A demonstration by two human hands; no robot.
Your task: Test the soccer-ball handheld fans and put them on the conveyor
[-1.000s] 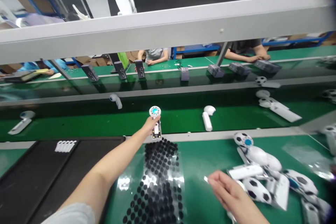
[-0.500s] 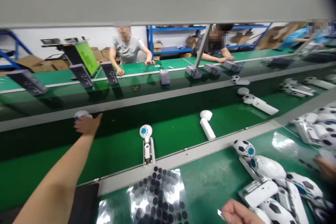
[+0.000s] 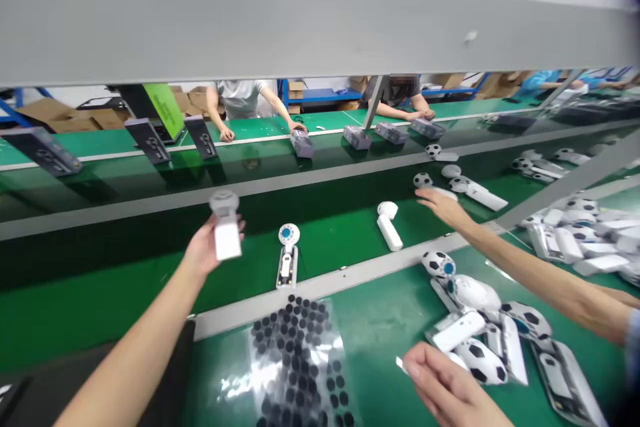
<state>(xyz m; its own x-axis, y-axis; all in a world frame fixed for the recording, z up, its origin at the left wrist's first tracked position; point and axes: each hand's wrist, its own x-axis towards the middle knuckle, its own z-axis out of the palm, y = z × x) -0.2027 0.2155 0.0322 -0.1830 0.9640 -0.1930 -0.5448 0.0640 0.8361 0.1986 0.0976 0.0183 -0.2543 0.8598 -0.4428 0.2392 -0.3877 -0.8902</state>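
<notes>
My left hand (image 3: 203, 247) is raised over the green conveyor belt, its fingers closed around a white device (image 3: 227, 239) with a rounded, greyish, motion-blurred head. At the lower right, my right hand (image 3: 445, 383) pinches a small white tab (image 3: 401, 364) between thumb and fingertips. Beside that hand lies a pile of white devices with football-patterned heads (image 3: 480, 357). To its left, a clear sheet of black round stickers (image 3: 300, 347) rests on the green bench. An opened device with a blue-centred round head (image 3: 289, 235) lies on the belt between my hands.
A co-worker's hand (image 3: 443, 203) reaches in from the right to a football-headed device on the belt. Another white device (image 3: 390, 232) lies mid-belt. Printed boxes (image 3: 301, 143) line the farther belt, with people seated behind. A grey beam (image 3: 300, 20) crosses overhead; more devices (image 3: 585, 240) lie right.
My left hand has lifted a white device off the belt and drawn it rightward and nearer. A co-worker's arm has reached in from the right. My right hand still pinches the tab.
</notes>
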